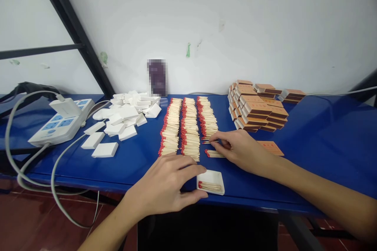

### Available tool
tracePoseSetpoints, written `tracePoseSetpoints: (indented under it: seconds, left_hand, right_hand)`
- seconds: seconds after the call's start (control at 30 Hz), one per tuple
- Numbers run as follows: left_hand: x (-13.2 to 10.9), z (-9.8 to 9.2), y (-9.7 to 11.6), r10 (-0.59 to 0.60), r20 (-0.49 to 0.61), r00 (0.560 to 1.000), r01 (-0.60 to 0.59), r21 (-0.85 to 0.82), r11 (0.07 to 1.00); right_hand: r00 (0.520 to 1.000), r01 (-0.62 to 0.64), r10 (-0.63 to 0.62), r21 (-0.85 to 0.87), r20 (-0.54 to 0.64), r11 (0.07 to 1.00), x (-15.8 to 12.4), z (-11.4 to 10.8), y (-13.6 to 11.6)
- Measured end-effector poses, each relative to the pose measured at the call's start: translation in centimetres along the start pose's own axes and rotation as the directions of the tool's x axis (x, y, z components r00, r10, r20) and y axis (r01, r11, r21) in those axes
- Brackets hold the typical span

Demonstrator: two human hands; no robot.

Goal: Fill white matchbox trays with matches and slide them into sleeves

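My left hand [173, 182] grips the left end of a small white matchbox tray [217, 176] between thumb and forefinger, near the table's front edge. Several red-tipped matches [210, 186] lie in that tray. My right hand [232, 147] is pinched over a few matches [206, 141] at the near end of the right-hand row of matches [207, 117]. Just below its fingers lies a small separate bunch of matches [214, 153]. Two more long rows, the middle row [190, 129] and the left row [171, 127], run toward the wall.
A heap of white matchbox trays [126, 111] lies at the left, beside a power strip [63, 121] with looping cables. Orange matchbox sleeves [256, 109] are stacked at the back right; one flat orange sleeve [272, 148] lies behind my right forearm. A blurred dark object [157, 77] leans on the wall.
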State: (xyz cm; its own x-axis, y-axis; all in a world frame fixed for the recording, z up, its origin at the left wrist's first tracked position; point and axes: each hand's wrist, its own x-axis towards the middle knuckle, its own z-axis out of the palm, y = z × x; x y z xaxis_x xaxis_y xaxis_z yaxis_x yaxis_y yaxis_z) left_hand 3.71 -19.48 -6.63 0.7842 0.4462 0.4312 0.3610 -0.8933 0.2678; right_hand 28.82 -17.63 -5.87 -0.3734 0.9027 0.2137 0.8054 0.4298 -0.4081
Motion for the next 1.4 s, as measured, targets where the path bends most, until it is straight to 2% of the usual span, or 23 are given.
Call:
tracePoseSetpoints:
  seconds: [0.2, 0.43, 0.83, 1.13, 1.4]
  left_hand:
    - [-0.1, 0.0, -0.05, -0.002, 0.0, 1.0, 0.002, 0.006, 1.0]
    - [-0.11, 0.0, 0.07, -0.001, 0.001, 1.0, 0.001, 0.005, 1.0]
    - [-0.07, -0.03, 0.03, 0.004, -0.014, 1.0, -0.004, 0.003, 1.0]
    - [0.02, -0.03, 0.04, -0.004, -0.002, 1.0, 0.004, 0.011, 1.0]
    - [0.03, -0.06, 0.1, 0.005, -0.008, 1.0, -0.005, 0.009, 1.0]
  right_hand:
    - [0.999, 0.024, -0.024, 0.009, -0.021, 1.0, 0.04, 0.2, 0.08]
    - [1.0, -0.011, 0.011, 0.029, -0.016, 1.0, 0.05, -0.05, -0.36]
    - [0.999, -0.026, 0.025, 0.025, 0.032, 0.999, -0.17, -0.3, -0.64]
    - [0.999, -0.003, 0.004, 0.012, -0.044, 1.0, -0.01, -0.35, -0.58]
    - [0.999, 0.014, -0.013, 0.006, -0.032, 1.0, -0.01, -0.32, -0.43]
